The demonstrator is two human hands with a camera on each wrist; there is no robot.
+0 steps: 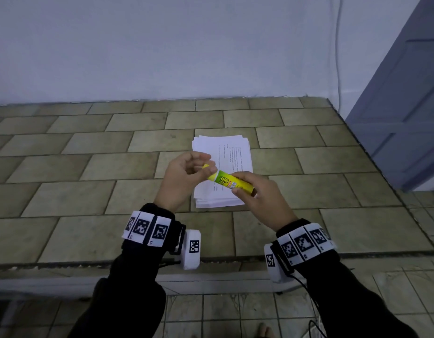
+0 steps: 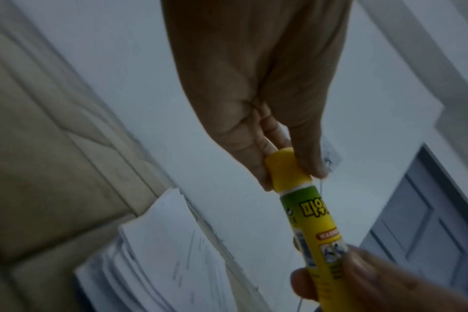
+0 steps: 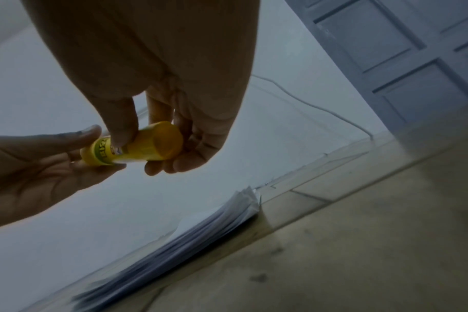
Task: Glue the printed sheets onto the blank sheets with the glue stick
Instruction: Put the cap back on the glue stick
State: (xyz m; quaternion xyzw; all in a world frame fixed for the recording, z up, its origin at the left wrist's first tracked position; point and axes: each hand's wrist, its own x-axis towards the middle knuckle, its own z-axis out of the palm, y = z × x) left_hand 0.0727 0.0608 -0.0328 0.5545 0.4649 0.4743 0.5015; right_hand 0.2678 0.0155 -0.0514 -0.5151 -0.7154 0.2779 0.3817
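The person holds the glue stick [image 1: 227,181] in the air with both hands, above the near half of a stack of sheets [image 1: 222,152] that lies on the tiled worktop [image 1: 89,167]. The right hand [image 1: 262,196] grips the tube's lower body, thumb and fingers curled round the yellow-and-green label, the base of the tube pointing right. The left hand [image 1: 184,179] pinches the yellow cap [image 2: 287,168] between its thumb and fingertips at the tube's other end; the remaining fingers curl loosely behind it.

In the left wrist view the cap sits on the tube with a thin pale band showing between cap and green label, so it is on or only slightly lifted; which one cannot be told. No glue is visible, the tube's contents being hidden by the cap.

The top sheet of the stack carries lines of small print, too small to read. The sheets are slightly fanned at their edges, and how many are printed or blank cannot be told. The stack lies right of the worktop's middle, well apart from the wall [image 1: 162,45] behind and from the blue panelled door [image 1: 406,106] at the right.
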